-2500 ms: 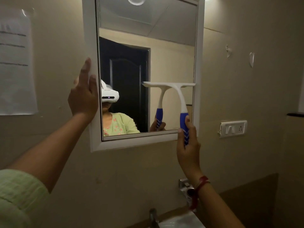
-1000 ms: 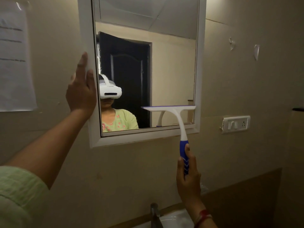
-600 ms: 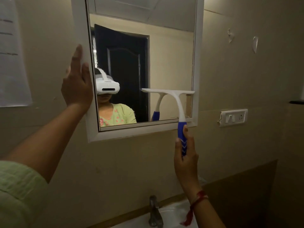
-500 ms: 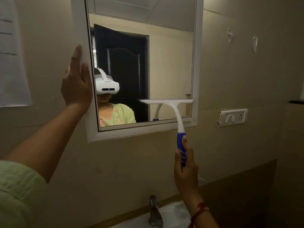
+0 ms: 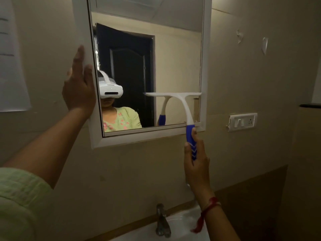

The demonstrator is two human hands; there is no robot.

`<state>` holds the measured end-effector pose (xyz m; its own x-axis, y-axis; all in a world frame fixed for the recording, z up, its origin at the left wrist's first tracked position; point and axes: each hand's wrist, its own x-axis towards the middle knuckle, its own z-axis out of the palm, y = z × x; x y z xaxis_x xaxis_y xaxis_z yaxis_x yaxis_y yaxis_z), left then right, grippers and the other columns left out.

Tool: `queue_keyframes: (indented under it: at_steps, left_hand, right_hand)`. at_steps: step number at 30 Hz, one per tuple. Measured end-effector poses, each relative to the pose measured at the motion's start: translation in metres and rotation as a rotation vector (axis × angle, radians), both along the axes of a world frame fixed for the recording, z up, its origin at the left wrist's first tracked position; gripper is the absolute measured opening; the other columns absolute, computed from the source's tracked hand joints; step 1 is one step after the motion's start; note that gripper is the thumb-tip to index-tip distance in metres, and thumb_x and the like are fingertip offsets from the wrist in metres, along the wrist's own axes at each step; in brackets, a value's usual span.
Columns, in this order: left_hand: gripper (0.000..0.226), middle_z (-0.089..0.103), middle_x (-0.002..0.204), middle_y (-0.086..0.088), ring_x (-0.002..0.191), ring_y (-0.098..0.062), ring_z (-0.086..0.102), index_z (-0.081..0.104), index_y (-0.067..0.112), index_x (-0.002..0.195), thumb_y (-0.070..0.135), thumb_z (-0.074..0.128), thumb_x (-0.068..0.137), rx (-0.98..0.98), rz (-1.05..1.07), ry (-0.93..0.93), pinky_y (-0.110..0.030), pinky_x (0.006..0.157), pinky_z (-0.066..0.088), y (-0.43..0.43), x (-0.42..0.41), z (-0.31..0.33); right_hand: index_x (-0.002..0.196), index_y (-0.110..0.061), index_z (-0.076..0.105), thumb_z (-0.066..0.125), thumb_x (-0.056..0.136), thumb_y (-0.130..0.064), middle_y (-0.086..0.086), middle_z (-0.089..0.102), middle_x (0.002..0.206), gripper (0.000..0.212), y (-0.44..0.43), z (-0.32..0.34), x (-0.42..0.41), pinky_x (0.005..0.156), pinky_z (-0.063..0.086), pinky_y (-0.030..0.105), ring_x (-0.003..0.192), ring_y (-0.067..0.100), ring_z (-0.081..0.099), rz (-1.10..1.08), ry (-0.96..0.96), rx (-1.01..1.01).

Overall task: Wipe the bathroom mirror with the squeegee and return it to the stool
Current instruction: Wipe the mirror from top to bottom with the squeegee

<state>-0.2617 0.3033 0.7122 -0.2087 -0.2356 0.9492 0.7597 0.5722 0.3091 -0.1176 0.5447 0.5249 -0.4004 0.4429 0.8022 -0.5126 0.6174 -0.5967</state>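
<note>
A white-framed mirror (image 5: 203, 49) hangs on the beige wall. My right hand (image 5: 196, 162) grips the blue handle of a squeegee (image 5: 186, 108). Its white blade lies flat against the lower right part of the glass, level, touching the right frame. My left hand (image 5: 79, 87) presses flat on the mirror's left frame, fingers up. The glass reflects a dark door and a person in a green top. The stool is out of view.
A white sink (image 5: 177, 225) with a metal tap (image 5: 162, 221) sits below the mirror. A switch plate (image 5: 242, 121) is on the wall to the right. A paper sheet (image 5: 12, 66) hangs at the left. A dark ledge (image 5: 310, 106) juts out at the right edge.
The squeegee went down toward the mirror's bottom edge, came up, dropped again, and now sits a little higher. My left hand has stayed on the frame.
</note>
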Motion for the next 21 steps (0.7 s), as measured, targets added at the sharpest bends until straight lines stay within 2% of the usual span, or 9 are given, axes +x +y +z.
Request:
queue_keyframes:
  at_steps: [3,8,11,15,18,21]
  left_hand:
    - [0.045,0.047,0.139,-0.005,0.103,-0.036,0.057,0.024,0.034,0.144,0.043,0.028,0.100,-0.031,0.023,-0.008,-0.038,0.078,0.044,0.000,0.000,0.000]
    - [0.046,0.048,0.138,-0.006,0.102,-0.037,0.057,0.024,0.034,0.144,0.043,0.029,0.099,-0.033,0.028,-0.001,-0.041,0.079,0.045,0.000,0.000,-0.001]
    - [0.046,0.050,0.136,-0.008,0.100,-0.039,0.057,0.024,0.035,0.143,0.044,0.029,0.099,-0.031,0.023,-0.008,-0.042,0.079,0.045,0.000,0.001,-0.001]
    - [0.046,0.048,0.138,-0.007,0.107,-0.035,0.056,0.024,0.034,0.144,0.044,0.030,0.099,-0.025,0.004,0.005,-0.041,0.084,0.044,0.000,0.000,-0.002]
    - [0.047,0.047,0.140,-0.006,0.103,-0.035,0.058,0.023,0.033,0.144,0.044,0.030,0.099,-0.031,0.006,-0.001,-0.040,0.083,0.044,-0.001,0.001,-0.001]
    - [0.047,0.045,0.141,-0.004,0.107,-0.034,0.056,0.023,0.032,0.144,0.043,0.030,0.099,-0.028,0.003,0.001,-0.040,0.086,0.044,-0.001,0.004,-0.002]
  right_hand:
    - [0.127,-0.047,0.030,0.037,0.090,-0.038,-0.003,0.051,0.071,0.039,-0.005,-0.026,-0.002,0.047,0.046,0.012,0.057,0.004,0.055,-0.030,0.004,0.024]
    - [0.133,-0.042,0.029,0.038,0.088,-0.038,-0.006,0.053,0.087,0.046,-0.010,-0.062,-0.004,0.057,0.049,0.011,0.069,0.001,0.057,-0.010,-0.060,-0.039]
    - [0.129,-0.044,0.033,0.039,0.088,-0.038,-0.005,0.053,0.082,0.042,-0.018,-0.053,0.001,0.052,0.046,0.009,0.064,0.002,0.055,0.023,-0.022,-0.078]
    - [0.122,-0.049,0.037,0.042,0.088,-0.040,-0.005,0.052,0.073,0.036,-0.021,-0.016,0.001,0.044,0.042,0.007,0.056,0.000,0.055,0.047,0.081,-0.099]
    - [0.119,-0.052,0.038,0.042,0.088,-0.039,-0.005,0.053,0.077,0.034,-0.022,-0.013,-0.001,0.046,0.044,0.008,0.060,0.001,0.057,0.049,0.085,-0.111]
    - [0.124,-0.053,0.033,0.041,0.088,-0.038,-0.005,0.054,0.083,0.039,-0.023,-0.035,-0.003,0.050,0.047,0.012,0.064,0.004,0.057,0.018,0.024,-0.096]
